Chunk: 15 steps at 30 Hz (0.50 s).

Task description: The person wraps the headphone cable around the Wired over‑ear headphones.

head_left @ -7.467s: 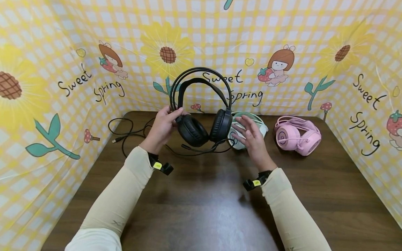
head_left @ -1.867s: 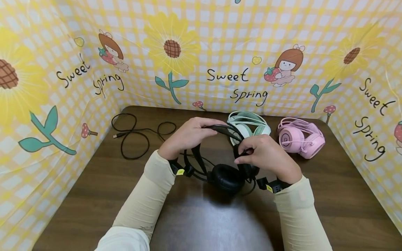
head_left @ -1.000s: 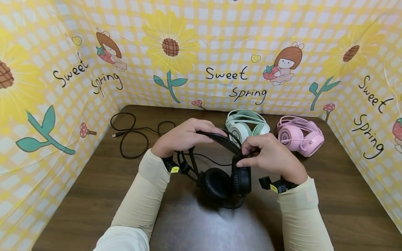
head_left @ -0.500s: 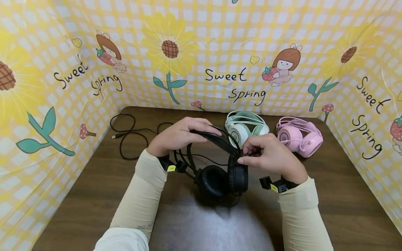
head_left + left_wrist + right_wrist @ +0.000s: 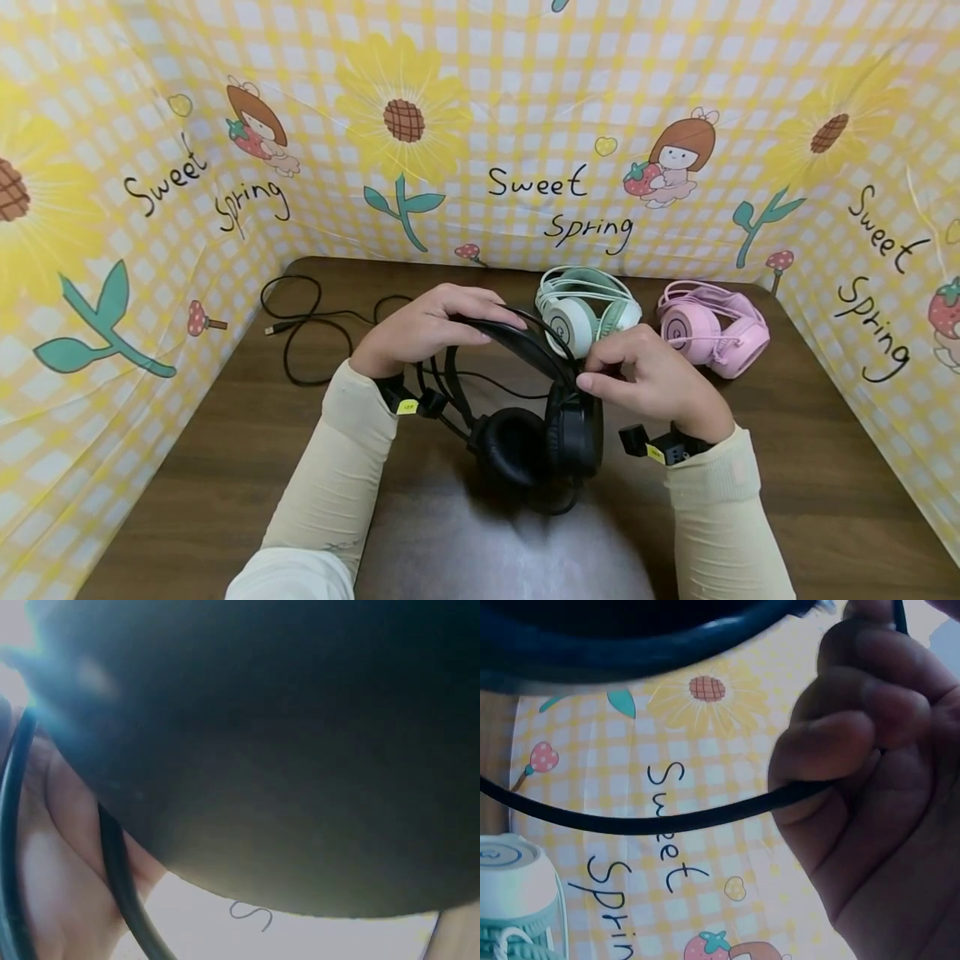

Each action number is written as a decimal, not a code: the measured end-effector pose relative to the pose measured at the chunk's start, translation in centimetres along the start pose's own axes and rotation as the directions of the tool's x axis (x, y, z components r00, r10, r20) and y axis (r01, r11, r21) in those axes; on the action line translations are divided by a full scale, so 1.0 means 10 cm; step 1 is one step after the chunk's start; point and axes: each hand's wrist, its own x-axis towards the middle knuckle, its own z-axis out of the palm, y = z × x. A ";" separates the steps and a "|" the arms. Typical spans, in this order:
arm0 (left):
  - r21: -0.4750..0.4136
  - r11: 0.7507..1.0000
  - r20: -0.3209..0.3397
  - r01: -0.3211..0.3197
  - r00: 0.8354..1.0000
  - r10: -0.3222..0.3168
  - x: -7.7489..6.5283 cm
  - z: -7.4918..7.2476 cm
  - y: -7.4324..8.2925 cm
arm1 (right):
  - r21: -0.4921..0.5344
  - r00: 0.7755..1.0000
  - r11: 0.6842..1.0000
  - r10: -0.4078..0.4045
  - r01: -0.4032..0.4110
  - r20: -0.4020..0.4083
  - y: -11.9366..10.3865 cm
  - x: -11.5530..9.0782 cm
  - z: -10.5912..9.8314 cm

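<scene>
Black over-ear headphones (image 5: 517, 446) tilt over the middle of the table, ear cups toward the person. My left hand (image 5: 431, 325) grips the top of their headband (image 5: 517, 346), thumb on one side and fingers on the other. Beside the right ear cup (image 5: 576, 429), my right hand (image 5: 645, 375) has its fingers curled. In the right wrist view those fingers hold a thin black cable (image 5: 652, 823), which bows away to the left. One large dark ear cup (image 5: 285, 765) fills most of the left wrist view, with the left palm (image 5: 67, 877) behind black headband tubes (image 5: 124, 885).
Mint-green headphones (image 5: 573, 325) stand at the back, just beyond the right hand. Pink headphones (image 5: 693, 333) are to their right. The cable's loops (image 5: 318, 333) with a USB plug (image 5: 272, 331) lie back left on the brown table (image 5: 225, 467). Patterned cloth (image 5: 480, 108) walls three sides.
The black headphones, once held upright in the left hand, have come down and tilted over. That hand moved to the headband's top; the right, formerly open beside them, now holds the cable.
</scene>
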 end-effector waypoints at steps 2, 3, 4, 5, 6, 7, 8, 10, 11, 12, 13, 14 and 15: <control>-0.022 1.000 0.000 -0.002 1.000 0.002 0.00 -0.01 0.01 | 0.018 0.999 0.999 -0.035 0.036 -0.028 0.02 0.00 0.00; -0.033 0.999 -0.001 -0.006 1.000 0.006 0.00 -0.01 0.01 | 0.028 0.998 0.998 -0.053 0.055 -0.043 0.03 -0.01 0.00; -0.037 0.999 -0.006 -0.009 1.000 0.008 -0.01 -0.01 0.02 | 0.038 0.996 0.997 -0.064 0.067 -0.060 0.04 -0.01 0.01; -0.039 0.999 -0.013 -0.011 1.000 0.011 -0.01 -0.02 0.02 | 0.044 0.994 0.996 -0.078 0.082 -0.075 0.05 -0.01 0.01; -0.046 0.999 -0.014 -0.019 1.000 0.018 -0.02 -0.02 0.02 | 0.049 0.992 0.994 -0.088 0.093 -0.087 0.06 -0.01 0.02; -0.049 0.998 -0.015 -0.025 1.000 0.025 -0.02 -0.02 0.01 | 0.052 0.990 0.993 -0.099 0.105 -0.095 0.06 -0.01 0.02; -0.058 0.998 -0.014 -0.033 0.999 0.032 -0.03 -0.02 0.01 | 0.057 0.989 0.992 -0.107 0.113 -0.100 0.07 -0.01 0.03; -0.064 0.997 -0.013 -0.040 0.999 0.039 -0.04 -0.02 -0.01 | 0.063 0.987 0.990 -0.115 0.122 -0.110 0.08 -0.02 0.03; -0.068 0.997 -0.013 -0.043 0.999 0.042 -0.04 -0.02 -0.01 | 0.064 0.986 0.990 -0.118 0.126 -0.116 0.09 -0.02 0.04; -0.074 0.996 -0.013 -0.045 0.999 0.044 -0.04 -0.01 -0.02 | 0.065 0.986 0.990 -0.115 0.124 -0.124 0.09 -0.02 0.04; -0.074 0.996 -0.017 -0.045 0.999 0.044 -0.04 -0.01 -0.03 | 0.065 0.985 0.990 -0.112 0.122 -0.132 0.10 -0.02 0.03; -0.082 0.996 -0.018 -0.045 0.999 0.044 -0.03 -0.01 -0.04 | 0.065 0.985 0.991 -0.103 0.113 -0.138 0.10 -0.02 0.03; -0.086 0.995 -0.021 -0.044 0.999 0.042 -0.03 -0.01 -0.05 | 0.069 0.985 0.992 -0.097 0.108 -0.145 0.11 -0.02 0.03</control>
